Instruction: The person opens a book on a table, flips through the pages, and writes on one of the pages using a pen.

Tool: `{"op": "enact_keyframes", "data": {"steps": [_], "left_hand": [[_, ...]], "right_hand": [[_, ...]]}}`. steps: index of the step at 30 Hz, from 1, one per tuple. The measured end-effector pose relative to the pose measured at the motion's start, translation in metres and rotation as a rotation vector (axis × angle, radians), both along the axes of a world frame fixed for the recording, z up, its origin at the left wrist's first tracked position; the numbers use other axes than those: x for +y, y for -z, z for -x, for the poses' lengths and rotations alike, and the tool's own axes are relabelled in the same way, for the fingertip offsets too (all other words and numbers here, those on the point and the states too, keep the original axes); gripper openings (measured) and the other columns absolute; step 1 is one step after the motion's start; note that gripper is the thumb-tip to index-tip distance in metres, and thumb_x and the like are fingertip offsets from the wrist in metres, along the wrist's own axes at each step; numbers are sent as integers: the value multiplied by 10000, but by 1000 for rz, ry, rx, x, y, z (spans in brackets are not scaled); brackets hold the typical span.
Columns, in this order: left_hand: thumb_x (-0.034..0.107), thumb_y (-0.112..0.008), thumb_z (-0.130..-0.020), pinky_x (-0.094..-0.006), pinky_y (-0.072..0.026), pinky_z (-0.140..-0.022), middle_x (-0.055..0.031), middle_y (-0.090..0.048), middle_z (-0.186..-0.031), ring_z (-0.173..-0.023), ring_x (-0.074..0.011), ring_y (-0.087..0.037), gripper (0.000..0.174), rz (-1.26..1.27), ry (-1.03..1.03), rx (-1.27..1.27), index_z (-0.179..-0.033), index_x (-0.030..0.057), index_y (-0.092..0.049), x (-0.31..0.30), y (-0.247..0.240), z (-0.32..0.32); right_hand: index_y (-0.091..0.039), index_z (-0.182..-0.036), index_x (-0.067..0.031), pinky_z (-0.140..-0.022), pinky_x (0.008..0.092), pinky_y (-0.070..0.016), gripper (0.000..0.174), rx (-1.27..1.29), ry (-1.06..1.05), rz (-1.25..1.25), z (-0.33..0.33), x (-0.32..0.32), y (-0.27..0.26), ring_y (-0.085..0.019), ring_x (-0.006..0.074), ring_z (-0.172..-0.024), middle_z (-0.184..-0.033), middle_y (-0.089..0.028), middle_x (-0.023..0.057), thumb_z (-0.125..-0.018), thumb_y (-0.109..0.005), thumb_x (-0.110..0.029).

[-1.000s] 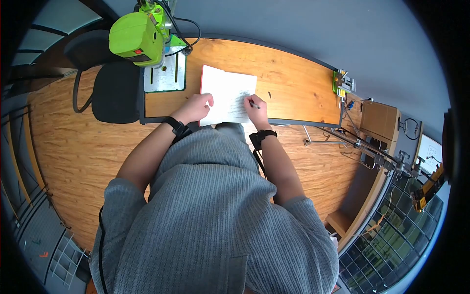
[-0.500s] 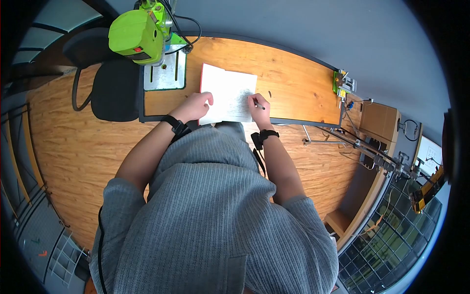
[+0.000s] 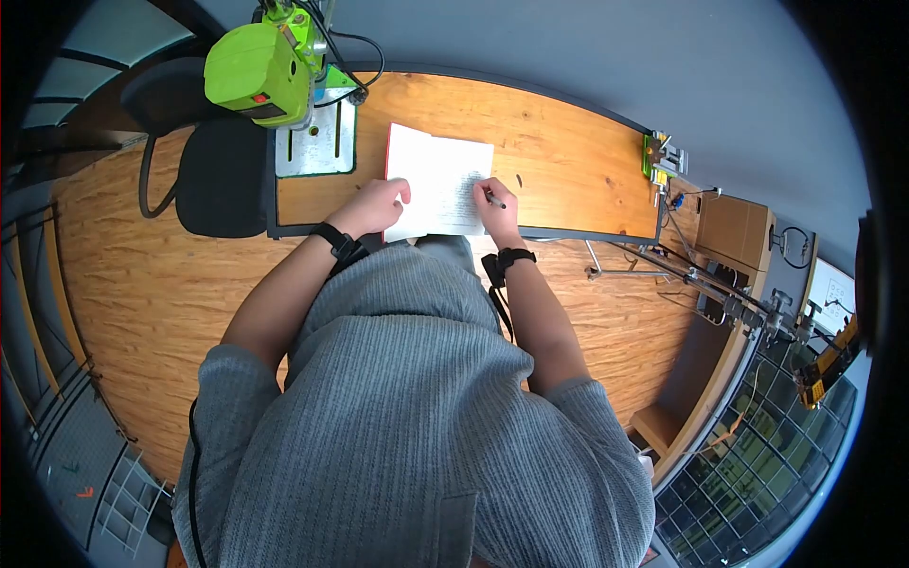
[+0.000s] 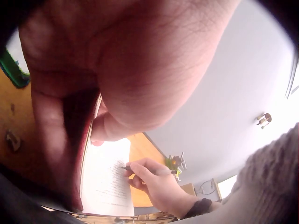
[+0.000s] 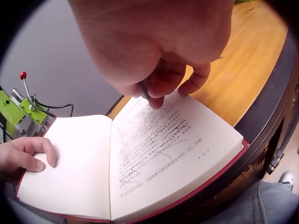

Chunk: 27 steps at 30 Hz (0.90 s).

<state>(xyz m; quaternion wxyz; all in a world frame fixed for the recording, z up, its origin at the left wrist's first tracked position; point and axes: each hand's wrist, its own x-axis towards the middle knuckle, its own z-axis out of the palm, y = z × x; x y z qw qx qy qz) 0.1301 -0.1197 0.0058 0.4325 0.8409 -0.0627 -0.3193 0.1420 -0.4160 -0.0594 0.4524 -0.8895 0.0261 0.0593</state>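
A thick book (image 5: 84,158) with a red cover lies open on the wooden table (image 3: 568,151). Its left page is blank; the right page (image 5: 159,172) carries printed lines with handwritten marks and scribbles over them. My left hand (image 3: 381,204) holds the book's left edge, the thumb over the page and the fingers along the outside of the cover in the left wrist view. My right hand (image 3: 500,210) pinches a dark pen (image 3: 495,200) over the right page, near its outer edge. In the right wrist view the fingers partly hide the pen, whose tip is close over the text.
A green drill press (image 3: 260,76) with a slotted metal base (image 3: 317,147) stands at the table's left end. A small vise (image 3: 666,161) sits at the right end. Beside the table's left end is a black chair (image 3: 222,180); a cardboard box (image 3: 734,232) stands beyond the right end.
My right hand and the pen shifted slightly right, toward the page's edge, then back left over the text. The left hand stays on the book, which lies in the same place.
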Motion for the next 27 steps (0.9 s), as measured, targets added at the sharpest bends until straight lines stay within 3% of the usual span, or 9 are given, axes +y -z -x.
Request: {"op": "enact_keyframes", "data": {"steps": [6,8,9,11,14,27], "left_hand": [[15,-549,-935,-460,-534,-842,-222,-719,-1023,-989,-388,-699,198,11,11,-48,-1104,59,-642,0,5,1],[16,-547,-935,-462,-533,-841,-221,-718,-1019,-985,-389,-698,198,21,10,-68,-1103,59,-641,0,7,1],[15,-547,-935,-462,-533,-843,-223,-717,-1026,-988,-389,-697,199,6,16,-42,-1104,59,-641,0,3,0],[15,-546,-935,-462,-533,-845,-224,-716,-1032,-990,-390,-697,200,-10,20,-17,-1105,60,-641,0,-1,-1],[15,-546,-935,-460,-534,-849,-224,-716,-1041,-996,-390,-696,195,11,23,-43,-1100,60,-641,1,5,0],[4,-549,-922,-452,-535,-847,-209,-715,-1024,-992,-390,-696,176,43,1,-46,-1068,52,-633,1,15,1]], "right_hand": [[-700,-949,1,-707,352,-562,120,-35,-15,0,0,-1,5,-707,260,-728,-824,-723,174,-935,-720,-117],[-694,-954,6,-709,319,-551,126,-13,-25,25,-1,-1,4,-684,185,-731,-822,-728,141,-945,-721,-117],[-694,-954,6,-709,319,-551,126,-13,-25,25,0,-2,6,-684,185,-731,-822,-728,141,-945,-721,-117],[-695,-923,3,-690,364,-563,95,-82,-22,53,0,-3,11,-715,292,-726,-820,-720,187,-916,-704,-91],[-694,-910,1,-682,373,-564,88,-55,-74,66,1,-3,2,-719,306,-722,-807,-719,189,-901,-702,-86],[-718,-898,0,-681,356,-565,90,-35,-111,24,0,-12,5,-712,270,-694,-781,-726,173,-906,-704,-89]]}}
